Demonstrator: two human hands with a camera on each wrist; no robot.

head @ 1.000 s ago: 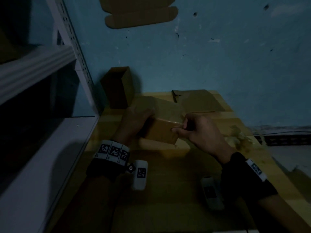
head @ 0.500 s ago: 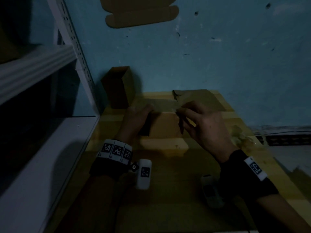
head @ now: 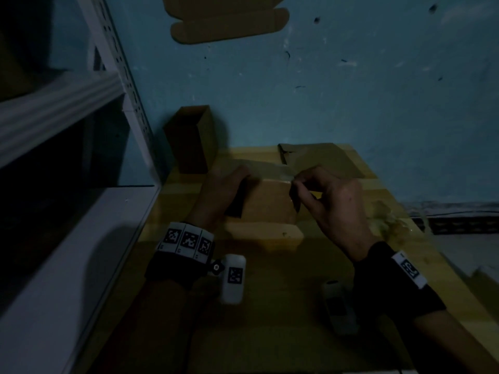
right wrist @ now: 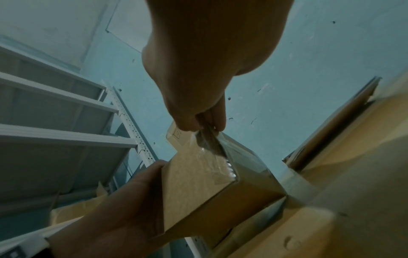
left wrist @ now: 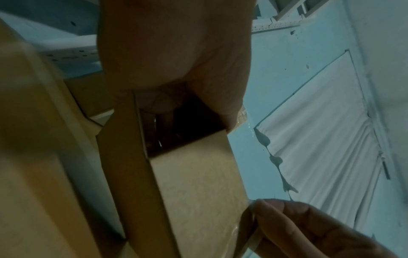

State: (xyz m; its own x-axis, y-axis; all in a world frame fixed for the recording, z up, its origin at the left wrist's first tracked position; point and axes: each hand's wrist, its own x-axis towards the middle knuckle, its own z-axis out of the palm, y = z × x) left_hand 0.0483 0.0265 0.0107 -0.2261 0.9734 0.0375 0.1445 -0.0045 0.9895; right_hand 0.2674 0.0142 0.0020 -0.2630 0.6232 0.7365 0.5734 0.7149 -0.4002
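Evidently a tape-peeling step. The left hand (head: 224, 190) grips the left end of a small brown cardboard box (head: 267, 201), fingers curled over its edge. It holds the box over the far half of the pale wooden table (head: 270, 333). Whether the box's lower edge touches the wood cannot be told.

The right hand (head: 332, 201) pinches a strip of clear tape (right wrist: 207, 151) between thumb and forefinger at the box's upper right corner.

Judgement: the peel is started, not finished. One end is raised and the rest looks stuck along the top face. The next move calls for a slow, even pull along the strip while the left hand braces the box. A jerk could snap the film or tear the card's skin.

The box is plain, matt and rectangular. Its left end appears open and dark inside. The film near the right corner is crinkled and glossy.

A crumpled wad of clear tape (head: 388, 225) lies on the table to the right.
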